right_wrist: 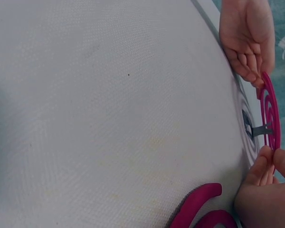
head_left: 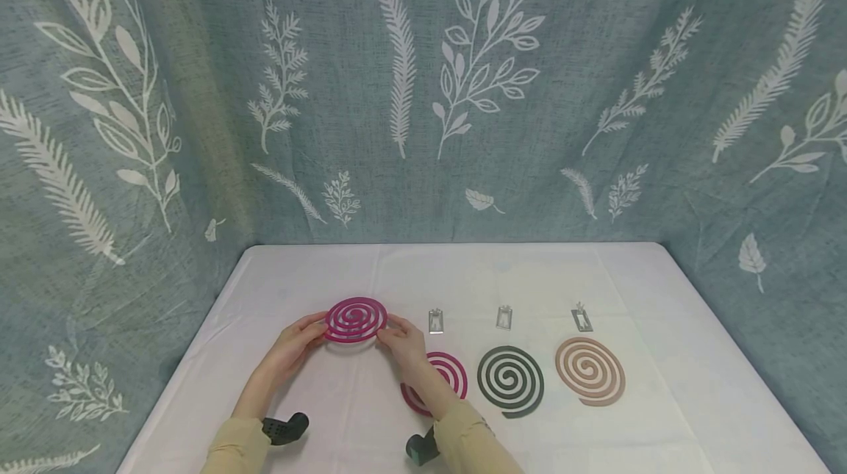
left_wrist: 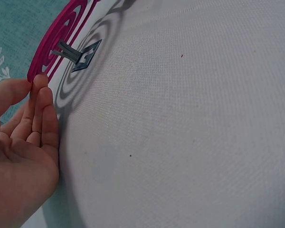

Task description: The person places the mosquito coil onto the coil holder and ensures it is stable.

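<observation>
A magenta mosquito coil (head_left: 356, 316) is held level above the white tablecloth, one hand at each side. My left hand (head_left: 289, 349) pinches its left rim between thumb and fingers, and my right hand (head_left: 405, 347) pinches the right rim. Beneath the coil, in the left wrist view, a small metal coil stand (left_wrist: 88, 56) rests on the cloth with its bent prongs raised to the middle of the coil. The right wrist view shows the same stand (right_wrist: 248, 124) from the other side, its prong reaching the spiral. Under my right forearm lies a second magenta coil (head_left: 462, 370), partly hidden.
To the right lie a dark green coil (head_left: 509, 379) and a tan coil (head_left: 587, 367). Behind the coils stand three more metal stands, at left (head_left: 435, 321), middle (head_left: 504, 317) and right (head_left: 582, 320). A patterned blue-green curtain (head_left: 370, 202) borders the table.
</observation>
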`<state>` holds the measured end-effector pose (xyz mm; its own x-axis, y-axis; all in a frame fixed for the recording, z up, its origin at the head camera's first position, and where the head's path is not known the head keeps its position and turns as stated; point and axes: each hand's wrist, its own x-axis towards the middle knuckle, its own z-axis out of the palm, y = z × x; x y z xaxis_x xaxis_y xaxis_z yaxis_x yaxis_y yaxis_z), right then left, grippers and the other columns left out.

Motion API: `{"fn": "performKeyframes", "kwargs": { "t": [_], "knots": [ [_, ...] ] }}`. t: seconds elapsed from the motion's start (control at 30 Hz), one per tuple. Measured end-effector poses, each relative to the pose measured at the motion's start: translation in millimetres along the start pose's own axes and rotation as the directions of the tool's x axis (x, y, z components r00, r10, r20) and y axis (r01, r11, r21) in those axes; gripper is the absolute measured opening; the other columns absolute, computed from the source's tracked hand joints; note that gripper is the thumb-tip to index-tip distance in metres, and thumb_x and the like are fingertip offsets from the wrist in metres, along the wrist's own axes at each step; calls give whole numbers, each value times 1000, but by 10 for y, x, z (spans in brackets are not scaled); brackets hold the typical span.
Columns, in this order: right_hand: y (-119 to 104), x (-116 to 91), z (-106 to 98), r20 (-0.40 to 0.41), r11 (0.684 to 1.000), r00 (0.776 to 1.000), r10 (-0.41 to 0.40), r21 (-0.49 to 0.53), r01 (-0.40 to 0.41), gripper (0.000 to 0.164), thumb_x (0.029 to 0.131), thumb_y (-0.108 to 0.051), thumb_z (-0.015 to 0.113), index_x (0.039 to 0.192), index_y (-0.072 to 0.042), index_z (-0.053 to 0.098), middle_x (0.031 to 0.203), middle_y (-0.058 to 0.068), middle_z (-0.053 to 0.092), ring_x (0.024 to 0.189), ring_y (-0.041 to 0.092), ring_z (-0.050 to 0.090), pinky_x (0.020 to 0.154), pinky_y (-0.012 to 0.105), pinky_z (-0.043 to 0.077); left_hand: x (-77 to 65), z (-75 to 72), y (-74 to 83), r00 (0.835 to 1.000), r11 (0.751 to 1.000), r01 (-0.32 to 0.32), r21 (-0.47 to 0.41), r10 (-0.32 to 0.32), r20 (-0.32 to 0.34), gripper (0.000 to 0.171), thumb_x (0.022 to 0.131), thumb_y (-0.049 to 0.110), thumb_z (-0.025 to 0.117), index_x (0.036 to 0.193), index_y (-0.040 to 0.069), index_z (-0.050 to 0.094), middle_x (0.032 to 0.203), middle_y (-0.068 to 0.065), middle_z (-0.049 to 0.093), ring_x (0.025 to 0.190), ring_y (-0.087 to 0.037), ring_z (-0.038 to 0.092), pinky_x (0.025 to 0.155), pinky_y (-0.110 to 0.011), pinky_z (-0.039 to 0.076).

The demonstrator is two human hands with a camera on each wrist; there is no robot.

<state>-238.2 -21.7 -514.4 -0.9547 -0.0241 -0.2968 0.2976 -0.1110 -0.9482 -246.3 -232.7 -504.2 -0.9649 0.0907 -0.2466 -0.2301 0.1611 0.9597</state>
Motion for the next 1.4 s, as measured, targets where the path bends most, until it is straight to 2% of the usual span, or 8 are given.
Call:
{"fn": "performKeyframes", "kwargs": {
  "t": [0.63, 0.9, 1.4],
  "knots": [
    [-9, -22, 12, -16, 1000, 1000, -12, -3, 12, 44, 87, -6, 64, 129, 2, 54, 91, 14, 71, 81, 14, 68, 83, 30, 55, 10, -16, -6, 1000, 1000, 7, -24, -7, 3, 52, 99, 15, 47, 140, -12, 31, 111, 5, 61, 85, 8, 55, 80, -9, 47],
    [0, -13, 12, -15, 1000, 1000, -6, -5, 6, 44, 87, -7, 64, 129, 1, 54, 88, 11, 71, 78, 11, 67, 84, 30, 54, 4, -13, -3, 1000, 1000, 12, -3, -12, 0, 52, 99, 15, 47, 140, -12, 32, 124, -8, 57, 86, 9, 55, 81, -8, 46],
    [-18, -13, 8, -13, 1000, 1000, -1, 6, 1, 44, 87, -6, 64, 129, 1, 54, 87, 9, 72, 78, 11, 68, 84, 30, 54, 23, -9, -29, 1000, 999, 22, 25, -23, 10, 53, 99, 18, 47, 141, -10, 31, 136, -21, 47, 87, 10, 54, 81, -8, 45]
  ]
}}
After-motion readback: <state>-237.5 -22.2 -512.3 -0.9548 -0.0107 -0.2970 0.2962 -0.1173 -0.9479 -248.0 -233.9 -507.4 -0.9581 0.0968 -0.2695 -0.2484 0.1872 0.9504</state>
